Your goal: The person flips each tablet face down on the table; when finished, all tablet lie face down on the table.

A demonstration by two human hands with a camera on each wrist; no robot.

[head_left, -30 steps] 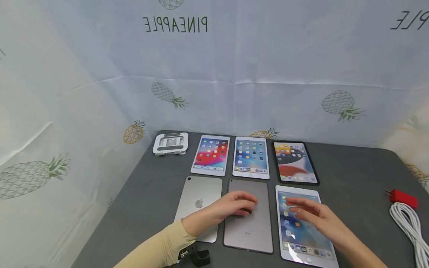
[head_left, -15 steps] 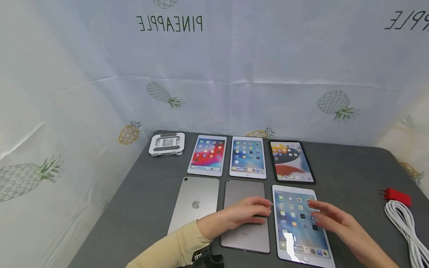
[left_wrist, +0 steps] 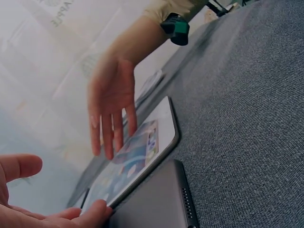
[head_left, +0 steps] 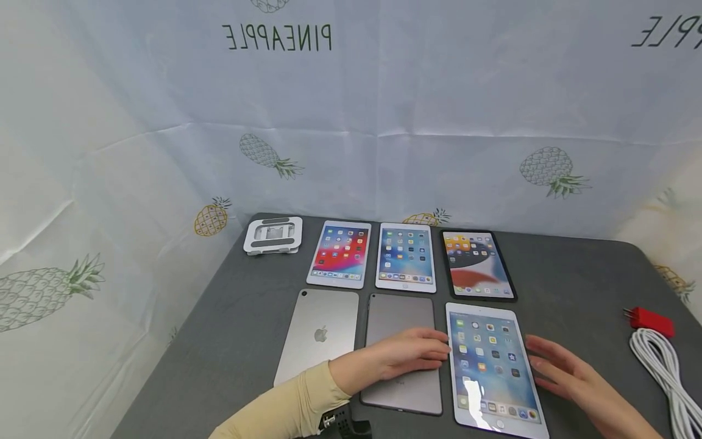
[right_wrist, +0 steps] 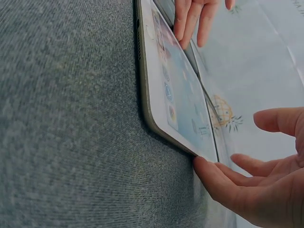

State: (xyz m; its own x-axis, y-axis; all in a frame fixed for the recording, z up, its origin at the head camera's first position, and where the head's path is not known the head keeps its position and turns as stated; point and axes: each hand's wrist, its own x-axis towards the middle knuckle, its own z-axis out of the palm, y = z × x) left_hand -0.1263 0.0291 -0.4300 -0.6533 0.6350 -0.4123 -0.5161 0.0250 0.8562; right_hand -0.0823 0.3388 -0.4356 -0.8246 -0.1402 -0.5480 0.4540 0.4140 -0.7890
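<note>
A white tablet, its screen lit with app icons, lies flat at the front right of the table. On its left edge rest the fingertips of my left hand, which reaches across a dark grey tablet lying back up. At the opposite long edge is my right hand, fingers extended and loosely bent. The right wrist view has the right hand's fingertips right at the white tablet's rim, thumb raised apart. The left wrist view shows the left fingers low beside that tablet's other side.
Behind stand three lit tablets in a row: one red-blue, one blue, one black-framed. A silver tablet lies face down at left. A white folding stand, a red charger and a coiled white cable flank them.
The left hand has slid right, from over the grey tablet to the white tablet's left edge. The right hand has moved right, from above the screen to its right edge.
</note>
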